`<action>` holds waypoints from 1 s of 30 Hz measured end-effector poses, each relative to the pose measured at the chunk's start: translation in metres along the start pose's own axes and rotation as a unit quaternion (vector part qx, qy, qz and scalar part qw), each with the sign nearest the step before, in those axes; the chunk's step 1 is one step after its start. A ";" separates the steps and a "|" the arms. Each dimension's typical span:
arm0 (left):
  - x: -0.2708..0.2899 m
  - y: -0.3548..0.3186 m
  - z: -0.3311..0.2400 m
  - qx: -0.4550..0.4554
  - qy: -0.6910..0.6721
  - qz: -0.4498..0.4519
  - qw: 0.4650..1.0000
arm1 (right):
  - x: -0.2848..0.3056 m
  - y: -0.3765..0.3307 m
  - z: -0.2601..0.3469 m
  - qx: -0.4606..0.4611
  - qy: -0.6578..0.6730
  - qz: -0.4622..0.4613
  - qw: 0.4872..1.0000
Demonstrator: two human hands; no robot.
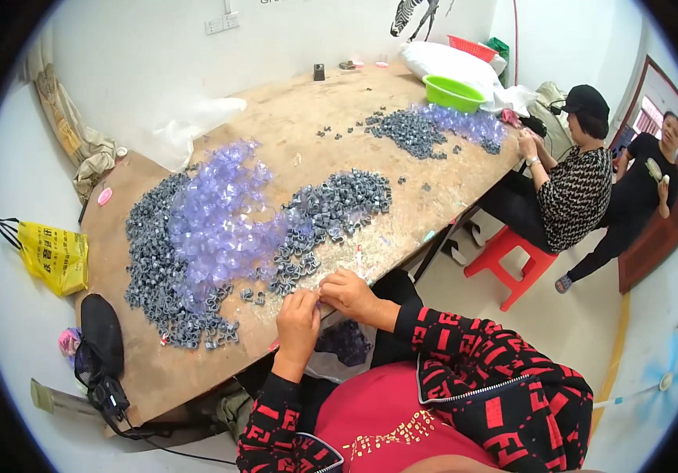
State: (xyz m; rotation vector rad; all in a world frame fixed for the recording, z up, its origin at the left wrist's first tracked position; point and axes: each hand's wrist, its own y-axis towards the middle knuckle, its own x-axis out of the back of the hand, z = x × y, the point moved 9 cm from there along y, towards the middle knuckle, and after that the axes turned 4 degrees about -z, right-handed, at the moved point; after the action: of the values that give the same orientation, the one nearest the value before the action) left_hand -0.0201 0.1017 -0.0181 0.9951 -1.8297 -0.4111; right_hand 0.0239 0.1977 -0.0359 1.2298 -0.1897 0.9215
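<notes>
Pinching tiny part [317,295] at near edge of wooden table [291,118]: left hand [298,322] and right hand [350,292] meet fingertip to fingertip, fingers pressed together. Grey clips [337,206] and clear purple pieces [217,217] heaped just beyond.

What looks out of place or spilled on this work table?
Nothing looks damaged. A few grey parts lie scattered loose on the wooden table, apart from the heaps. A pink oval thing sits at the table's left edge. Both hands meet over one small piece.
</notes>
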 end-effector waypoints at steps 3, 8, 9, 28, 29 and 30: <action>-0.006 0.000 0.004 0.000 0.001 0.005 1.000 | -0.001 0.002 0.000 0.009 -0.018 0.018 1.000; -0.005 0.000 0.002 -0.020 0.019 -0.005 1.000 | 0.001 0.003 0.002 0.023 -0.032 0.014 0.999; -0.005 -0.001 0.000 -0.023 0.020 -0.007 1.000 | -0.001 0.000 -0.002 0.005 -0.017 0.017 1.000; -0.001 0.002 0.008 0.034 -0.018 -0.017 0.999 | 0.001 -0.001 -0.015 -0.115 0.016 -0.002 0.993; -0.001 0.002 0.008 0.033 -0.017 -0.017 0.999 | 0.001 0.000 -0.015 -0.119 0.017 0.000 0.993; 0.000 0.003 0.008 0.036 -0.018 -0.015 0.999 | 0.003 0.002 -0.013 -0.114 0.011 -0.001 0.993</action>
State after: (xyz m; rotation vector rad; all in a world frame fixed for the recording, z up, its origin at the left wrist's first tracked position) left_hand -0.0282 0.1024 -0.0198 1.0707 -1.8749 -0.3855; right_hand 0.0198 0.2105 -0.0378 1.0089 -0.2685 0.8854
